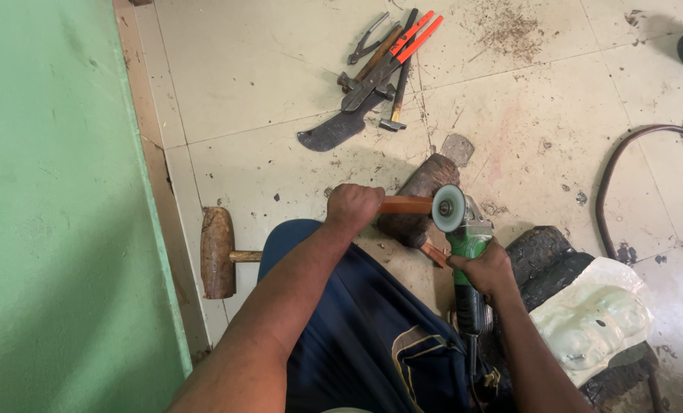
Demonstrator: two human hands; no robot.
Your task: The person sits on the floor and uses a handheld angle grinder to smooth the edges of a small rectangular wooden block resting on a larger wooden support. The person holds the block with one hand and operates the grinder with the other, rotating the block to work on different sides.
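My left hand (353, 208) clamps the wood strip (406, 204) against the log (421, 200) for support; right hand (483, 268) grips the grinder (463, 229), disc (447, 208) at its end.

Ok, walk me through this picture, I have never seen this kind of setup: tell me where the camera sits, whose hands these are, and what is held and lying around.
The camera sits on a person's head, looking down. Their left hand holds an orange-brown strip against the disc of a green angle grinder, gripped by the right hand. The strip rests over a dark wood block. On the tiled floor lie a wooden mallet, and further off, orange-handled pliers, a hammer and a curved blade.
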